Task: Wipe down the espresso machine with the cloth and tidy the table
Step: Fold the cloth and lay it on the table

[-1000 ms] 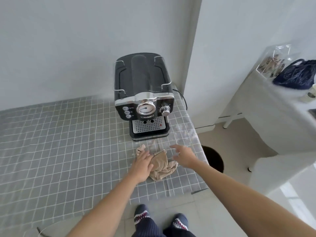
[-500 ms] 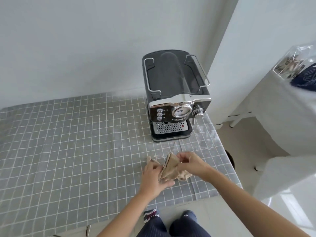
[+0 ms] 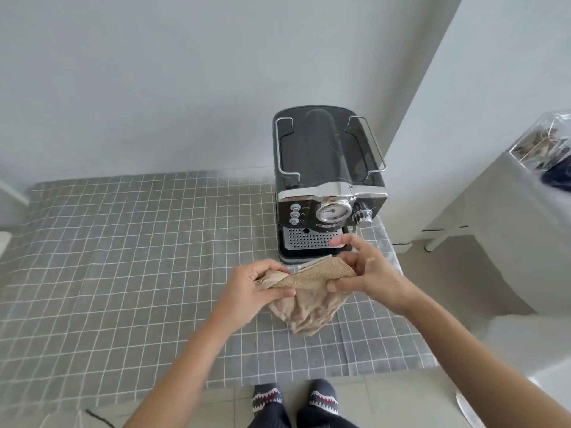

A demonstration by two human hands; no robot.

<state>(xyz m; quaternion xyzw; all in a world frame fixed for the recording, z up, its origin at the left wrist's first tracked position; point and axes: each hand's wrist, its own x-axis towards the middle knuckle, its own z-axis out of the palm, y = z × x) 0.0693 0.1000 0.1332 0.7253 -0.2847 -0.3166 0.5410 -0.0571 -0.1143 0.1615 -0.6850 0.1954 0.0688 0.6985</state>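
Both hands are holding the tan cloth (image 3: 312, 291) in the lower middle of the frame, just in front of the espresso machine (image 3: 329, 183). The left hand (image 3: 258, 288) is pinching the cloth's left end between thumb and fingers, and the right hand (image 3: 367, 273) is pinching the right end, its grip clenched on the folded top edge while its forefinger is sticking out toward the machine's perforated drip tray (image 3: 309, 237). The upper edge of the cloth is stretching between the two grips; the loose lower part is sagging onto the counter (image 3: 123, 273), which is wearing a grey checked covering. The machine is standing upright at the counter's far right, close to the wall, its round gauge and knob facing the person. The right hand is partly covering the tray's near right corner.

To the right of the frame a white-draped surface (image 3: 509, 211) is carrying a clear box (image 3: 543, 140) and something dark blue that is too blurred to name, perhaps a bag. At the bottom edge two feet in shark-mouth socks (image 3: 295, 400) are standing on the pale floor.

Compared with half a second ago, the cloth is now spreading wider between the hands, which are sitting farther apart, and the machine is appearing more to the right and lower in the frame
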